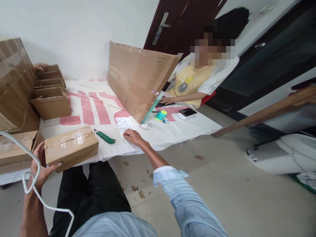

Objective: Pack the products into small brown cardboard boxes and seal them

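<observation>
My left hand grips the near left end of a taped cardboard box, thumb along its front side. The box rests at the table's front edge, its top flaps meeting under clear tape. My right hand lies at the lower edge of a white sheet of small printed marks, fingers bent and pressed down. Whether the fingertips pinch anything is hidden. Between the box and the sheet lies a green utility knife.
Beyond the sheet stands a large cardboard panel; a person sits behind it. A tape roll and a phone lie at right. Open cardboard boxes stand at left. A white cable crosses in front of my left hand.
</observation>
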`<action>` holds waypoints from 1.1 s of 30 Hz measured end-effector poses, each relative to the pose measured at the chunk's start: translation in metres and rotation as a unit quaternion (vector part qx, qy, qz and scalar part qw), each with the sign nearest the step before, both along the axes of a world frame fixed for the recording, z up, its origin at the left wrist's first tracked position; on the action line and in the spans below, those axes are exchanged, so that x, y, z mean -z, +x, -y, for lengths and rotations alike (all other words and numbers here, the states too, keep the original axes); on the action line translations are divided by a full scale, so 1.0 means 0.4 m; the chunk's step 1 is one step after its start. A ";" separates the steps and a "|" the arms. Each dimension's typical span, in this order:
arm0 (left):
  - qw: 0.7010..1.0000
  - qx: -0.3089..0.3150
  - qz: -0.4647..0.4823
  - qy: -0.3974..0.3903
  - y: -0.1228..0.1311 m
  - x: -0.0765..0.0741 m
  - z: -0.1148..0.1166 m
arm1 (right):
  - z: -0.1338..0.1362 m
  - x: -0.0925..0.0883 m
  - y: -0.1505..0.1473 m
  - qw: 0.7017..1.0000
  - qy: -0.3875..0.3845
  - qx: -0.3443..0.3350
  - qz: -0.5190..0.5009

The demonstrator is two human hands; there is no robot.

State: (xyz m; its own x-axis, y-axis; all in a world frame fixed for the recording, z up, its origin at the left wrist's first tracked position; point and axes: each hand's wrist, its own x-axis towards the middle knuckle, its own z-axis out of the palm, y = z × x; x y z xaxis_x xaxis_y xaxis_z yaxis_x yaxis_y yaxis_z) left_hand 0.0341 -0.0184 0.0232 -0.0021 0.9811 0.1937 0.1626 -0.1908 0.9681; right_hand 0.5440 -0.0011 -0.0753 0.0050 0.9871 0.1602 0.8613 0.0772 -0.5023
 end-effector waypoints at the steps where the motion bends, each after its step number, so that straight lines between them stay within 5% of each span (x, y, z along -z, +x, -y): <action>1: 1.000 0.000 0.000 -0.001 0.000 0.000 0.000 | -0.002 -0.002 -0.001 1.000 0.002 0.000 -0.001; 12: 1.000 -0.003 0.002 0.003 -0.005 0.009 -0.005 | -0.066 -0.005 -0.028 0.999 0.020 0.022 0.013; 33: 1.000 0.011 0.003 0.028 -0.020 0.036 -0.017 | -0.072 -0.036 -0.031 0.996 -0.020 0.061 0.059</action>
